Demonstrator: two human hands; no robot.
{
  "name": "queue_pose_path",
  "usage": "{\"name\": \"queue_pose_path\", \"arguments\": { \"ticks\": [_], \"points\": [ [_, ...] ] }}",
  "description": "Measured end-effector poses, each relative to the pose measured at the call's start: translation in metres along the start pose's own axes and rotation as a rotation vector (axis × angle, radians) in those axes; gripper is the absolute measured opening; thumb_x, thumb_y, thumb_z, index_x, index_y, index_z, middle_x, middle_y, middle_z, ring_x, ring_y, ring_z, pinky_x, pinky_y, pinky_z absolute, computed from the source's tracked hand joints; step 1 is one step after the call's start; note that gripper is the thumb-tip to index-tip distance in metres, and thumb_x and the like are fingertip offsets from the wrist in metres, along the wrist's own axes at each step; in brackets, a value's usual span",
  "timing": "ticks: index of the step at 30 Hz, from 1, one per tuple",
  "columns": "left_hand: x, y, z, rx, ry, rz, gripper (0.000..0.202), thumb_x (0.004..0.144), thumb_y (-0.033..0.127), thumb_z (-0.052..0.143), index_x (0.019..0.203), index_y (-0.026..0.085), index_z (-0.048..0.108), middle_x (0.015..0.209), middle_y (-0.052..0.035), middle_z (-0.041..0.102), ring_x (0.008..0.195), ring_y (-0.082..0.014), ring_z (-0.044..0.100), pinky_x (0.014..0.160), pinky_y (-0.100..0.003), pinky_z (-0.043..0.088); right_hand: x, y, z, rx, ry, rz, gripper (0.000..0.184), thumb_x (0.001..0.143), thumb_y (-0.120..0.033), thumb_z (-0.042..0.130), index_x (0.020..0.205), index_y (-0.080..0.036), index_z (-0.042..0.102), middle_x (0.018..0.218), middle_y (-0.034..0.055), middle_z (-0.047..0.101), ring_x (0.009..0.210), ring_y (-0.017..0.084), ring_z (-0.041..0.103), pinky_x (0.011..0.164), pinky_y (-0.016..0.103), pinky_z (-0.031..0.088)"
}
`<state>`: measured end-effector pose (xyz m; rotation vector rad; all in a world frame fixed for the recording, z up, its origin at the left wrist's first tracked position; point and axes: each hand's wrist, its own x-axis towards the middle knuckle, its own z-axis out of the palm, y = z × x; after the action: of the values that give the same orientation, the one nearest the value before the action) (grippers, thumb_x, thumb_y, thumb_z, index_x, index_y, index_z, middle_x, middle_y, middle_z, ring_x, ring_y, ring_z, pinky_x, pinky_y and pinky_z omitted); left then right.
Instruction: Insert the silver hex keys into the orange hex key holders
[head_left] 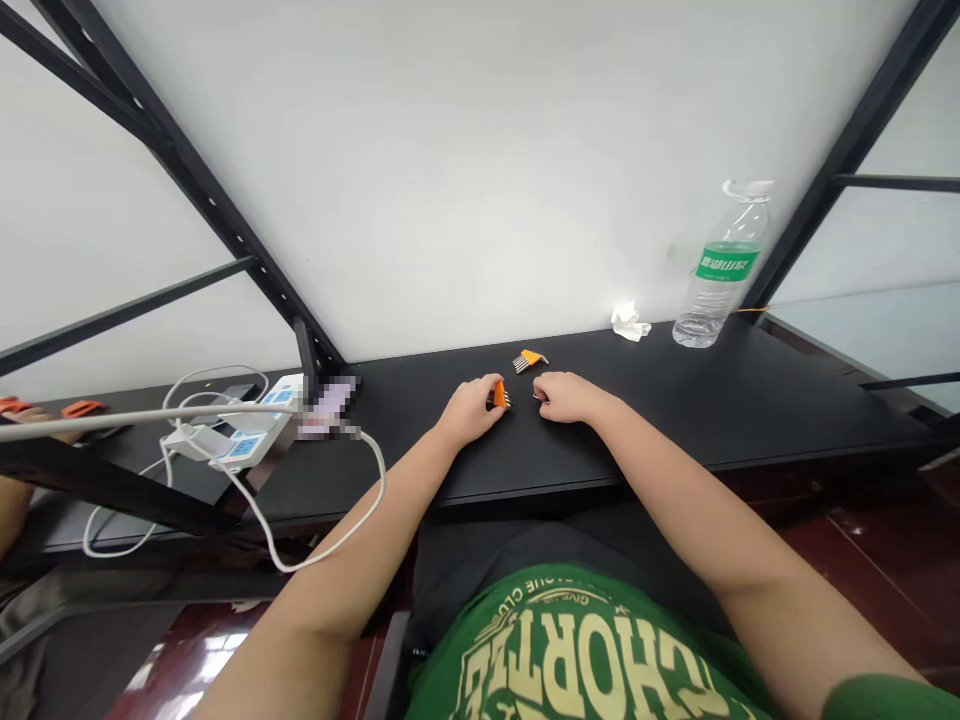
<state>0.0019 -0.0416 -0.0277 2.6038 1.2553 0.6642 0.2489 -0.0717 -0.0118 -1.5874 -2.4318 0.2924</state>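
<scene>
Nearest, below everything, green T-shirt with cream lettering (570,620), wearer tight up against a black flat-topped desk (675,430). On the desk, left hand (470,412) has a narrow thumb-and-finger pinch on an orange-and-black plastic comb-toothed piece (499,395); that's the landmark. Held by the body, presumably so its teeth stay clear; they point toward the right hand (564,397). That hand is just right of the landmark, apart from it, fingers curled in; small pale glint at the tips, can't tell if it grips anything. Second orange comb-toothed piece with pale teeth (532,358) lies loose just beyond the landmark, slightly right, touching neither hand; probably left there for easy reach. Well left of the landmark: flat purple item (326,408), pixelated, identity unclear; past it, white power strip with blue socket faces (259,425) and looping white cable (187,414), likely kept aside so the work spot stays free. Farther back, right of the landmark: crumpled white tissue (629,322), then tall clear plastic bottle with green label (721,270), upright near the plain white wall (450,180), likely parked out of elbow range.
</scene>
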Motion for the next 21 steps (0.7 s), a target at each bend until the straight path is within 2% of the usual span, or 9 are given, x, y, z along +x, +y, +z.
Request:
{"name": "queue_pose_path", "arguments": {
  "ticks": [3, 6, 9, 11, 13, 15, 18, 19, 21],
  "points": [
    [0.0, -0.002, 0.001, 0.012, -0.003, 0.013, 0.046, 0.086, 0.027, 0.07, 0.131, 0.023, 0.059, 0.112, -0.0058, 0.075, 0.1, -0.0232, 0.074, 0.097, -0.038, 0.057, 0.002, 0.001, 0.001, -0.033, 0.026, 0.01, 0.007, 0.084, -0.023, 0.068, 0.086, -0.022, 0.061, 0.101, 0.0091, 0.072, 0.086, 0.024, 0.065, 0.072, 0.034, 0.042],
    [0.0, -0.002, 0.001, 0.032, -0.003, 0.018, 0.046, 0.086, 0.027, 0.07, 0.131, 0.023, 0.059, 0.111, -0.0063, 0.075, 0.102, -0.0239, 0.073, 0.097, -0.038, 0.056, 0.004, 0.0, 0.002, -0.068, -0.011, 0.054, 0.006, 0.087, -0.021, 0.065, 0.082, -0.021, 0.062, 0.101, 0.0117, 0.072, 0.085, 0.025, 0.066, 0.07, 0.035, 0.042],
    [0.001, -0.002, 0.001, 0.05, 0.001, 0.025, 0.045, 0.086, 0.027, 0.07, 0.13, 0.022, 0.06, 0.112, -0.0071, 0.075, 0.105, -0.0256, 0.073, 0.098, -0.04, 0.055, 0.005, 0.0, 0.005, -0.06, -0.024, 0.054, 0.008, 0.083, -0.017, 0.066, 0.079, -0.021, 0.061, 0.097, 0.012, 0.072, 0.083, 0.025, 0.065, 0.067, 0.034, 0.041],
    [0.001, -0.001, 0.001, 0.046, 0.003, 0.032, 0.045, 0.087, 0.027, 0.069, 0.13, 0.022, 0.06, 0.111, -0.007, 0.075, 0.103, -0.0255, 0.073, 0.097, -0.04, 0.055, 0.007, 0.001, 0.007, 0.005, 0.041, 0.006, 0.01, 0.08, -0.015, 0.067, 0.076, -0.02, 0.06, 0.094, 0.0106, 0.071, 0.083, 0.024, 0.064, 0.069, 0.033, 0.043],
    [0.001, 0.0, 0.0, 0.037, 0.005, 0.036, 0.045, 0.086, 0.028, 0.07, 0.13, 0.022, 0.06, 0.111, -0.0066, 0.075, 0.101, -0.0251, 0.073, 0.096, -0.04, 0.056, 0.009, 0.003, 0.012, 0.163, 0.151, -0.053, 0.01, 0.08, -0.013, 0.065, 0.076, -0.02, 0.059, 0.09, 0.0075, 0.069, 0.082, 0.021, 0.064, 0.073, 0.032, 0.046],
    [0.0, 0.001, 0.0, 0.024, 0.012, 0.043, 0.045, 0.086, 0.028, 0.07, 0.129, 0.022, 0.06, 0.112, -0.0061, 0.076, 0.1, -0.0247, 0.073, 0.095, -0.039, 0.056, 0.012, 0.003, 0.017, 0.43, 0.252, -0.077, 0.01, 0.081, -0.015, 0.062, 0.09, -0.02, 0.063, 0.086, 0.0032, 0.067, 0.078, 0.018, 0.063, 0.075, 0.031, 0.049],
    [-0.001, 0.002, -0.001, 0.014, 0.035, 0.066, 0.044, 0.086, 0.029, 0.071, 0.128, 0.023, 0.06, 0.112, -0.0052, 0.076, 0.099, -0.0241, 0.074, 0.094, -0.038, 0.055, 0.017, -0.001, 0.024, 0.875, 0.297, -0.075, 0.047, 0.082, -0.02, 0.06, 0.129, -0.022, 0.058, 0.087, -0.0016, 0.064, 0.07, 0.015, 0.064, 0.065, 0.03, 0.053],
    [-0.001, 0.002, -0.001, 0.015, 0.042, 0.074, 0.044, 0.086, 0.029, 0.071, 0.127, 0.023, 0.06, 0.111, -0.005, 0.076, 0.098, -0.024, 0.074, 0.093, -0.037, 0.055, 0.018, -0.004, 0.026, 0.982, 0.288, -0.077, 0.051, 0.082, -0.021, 0.06, 0.133, -0.023, 0.056, 0.087, -0.0017, 0.063, 0.069, 0.015, 0.066, 0.062, 0.03, 0.054],
    [-0.001, 0.002, -0.001, 0.02, 0.047, 0.081, 0.043, 0.085, 0.029, 0.072, 0.126, 0.022, 0.061, 0.108, -0.0046, 0.077, 0.095, -0.0239, 0.074, 0.091, -0.037, 0.056, 0.02, -0.007, 0.028, 1.104, 0.273, -0.074, 0.041, 0.082, -0.025, 0.064, 0.123, -0.021, 0.063, 0.085, -0.0005, 0.064, 0.071, 0.016, 0.069, 0.062, 0.03, 0.057]
  ]
}}
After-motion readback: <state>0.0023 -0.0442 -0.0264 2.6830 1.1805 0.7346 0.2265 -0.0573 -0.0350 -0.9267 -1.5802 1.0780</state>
